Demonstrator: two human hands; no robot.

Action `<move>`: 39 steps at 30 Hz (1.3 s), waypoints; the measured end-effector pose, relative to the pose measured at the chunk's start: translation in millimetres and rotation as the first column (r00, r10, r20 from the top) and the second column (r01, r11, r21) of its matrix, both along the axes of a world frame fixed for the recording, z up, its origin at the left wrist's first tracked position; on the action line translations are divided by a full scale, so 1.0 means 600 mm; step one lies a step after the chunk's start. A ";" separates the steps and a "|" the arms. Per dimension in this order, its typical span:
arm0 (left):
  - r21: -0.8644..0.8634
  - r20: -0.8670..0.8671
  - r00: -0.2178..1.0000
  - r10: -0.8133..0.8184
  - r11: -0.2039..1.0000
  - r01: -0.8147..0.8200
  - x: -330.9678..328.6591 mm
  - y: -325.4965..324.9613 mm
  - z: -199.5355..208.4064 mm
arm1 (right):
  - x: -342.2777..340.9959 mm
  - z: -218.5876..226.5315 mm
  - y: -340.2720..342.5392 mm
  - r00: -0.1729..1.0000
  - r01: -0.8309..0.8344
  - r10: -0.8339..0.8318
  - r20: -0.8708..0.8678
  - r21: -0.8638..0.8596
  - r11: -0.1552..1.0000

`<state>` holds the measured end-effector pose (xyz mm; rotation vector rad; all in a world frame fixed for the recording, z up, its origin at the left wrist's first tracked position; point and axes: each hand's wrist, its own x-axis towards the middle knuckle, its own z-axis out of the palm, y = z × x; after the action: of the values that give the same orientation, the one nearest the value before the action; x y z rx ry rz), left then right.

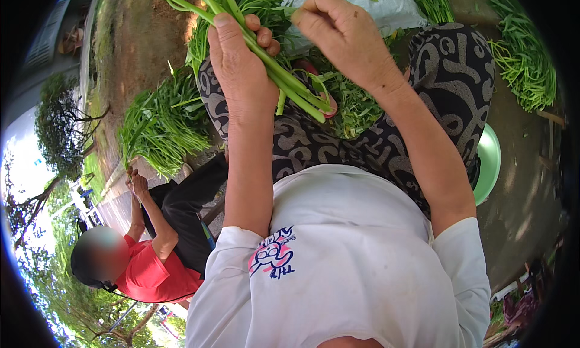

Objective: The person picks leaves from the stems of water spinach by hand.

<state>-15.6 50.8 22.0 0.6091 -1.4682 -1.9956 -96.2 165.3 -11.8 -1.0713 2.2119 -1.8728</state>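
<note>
My left hand (244, 64) is wrapped round a bunch of long green vegetable stems (284, 79), probably water spinach. Their cut ends point down towards my lap, and the leafy part runs up past the top edge of the view. Just right of the bunch, my right hand (347, 40) is closed in a pinch, its fingertips beside the leaves. Whether a bit of leaf is between those fingers is too small to tell. Beneath both hands, loose leaves and trimmings (356, 103) lie on the ground between my knees.
A pale plastic sack (393, 6) lies ahead. Piles of leafy greens lie at the left (166, 127) and far right (525, 64). A light green basin (488, 164) stands beside my right leg. At the left, a person in a red shirt (160, 275) holds greens in both hands.
</note>
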 end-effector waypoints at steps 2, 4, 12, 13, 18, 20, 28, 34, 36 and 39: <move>0.079 -0.069 0.997 -0.041 0.996 0.046 0.005 -0.020 0.004 | -0.014 -0.003 0.008 0.999 -0.045 0.042 0.027 0.129 0.991; 0.148 -0.152 0.984 -0.089 0.983 0.112 0.005 -0.036 0.006 | -0.018 -0.005 0.009 0.998 -0.029 0.041 -0.054 0.207 0.978; 0.303 -0.288 0.945 -0.154 0.922 0.242 0.006 -0.049 0.013 | 0.004 0.011 0.003 0.753 -0.540 0.511 0.414 -0.055 0.840; 0.288 -0.277 0.947 -0.163 0.926 0.244 0.010 -0.048 0.012 | 0.005 0.015 0.004 0.671 -0.599 0.550 0.497 -0.075 0.798; 0.323 -0.238 0.965 -0.111 0.928 0.187 0.009 -0.027 0.025 | 0.012 -0.004 -0.005 0.685 -0.634 0.608 0.401 -0.083 0.769; 0.396 -0.285 0.948 -0.144 0.882 0.254 0.014 -0.033 0.026 | 0.011 -0.002 -0.002 0.645 -0.658 0.630 0.432 -0.105 0.746; 0.418 -0.350 0.905 -0.241 0.825 0.381 0.028 -0.068 0.011 | 0.014 0.010 0.005 0.622 -0.681 0.625 0.472 -0.069 0.729; 0.445 -0.348 0.903 -0.252 0.803 0.396 0.032 -0.076 0.006 | 0.013 0.020 0.011 0.622 -0.711 0.638 0.454 -0.015 0.703; 0.447 -0.391 0.879 -0.271 0.780 0.439 0.033 -0.079 0.006 | 0.014 0.019 0.012 0.631 -0.697 0.639 0.439 -0.039 0.716; 0.459 -0.429 0.861 -0.273 0.755 0.468 0.034 -0.079 0.011 | 0.012 0.024 0.014 0.583 -0.714 0.655 0.481 -0.081 0.695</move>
<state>5.0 3.5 28.4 0.1605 -0.8328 -2.7196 -89.1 173.5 2.3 -1.0718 1.3136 -1.4060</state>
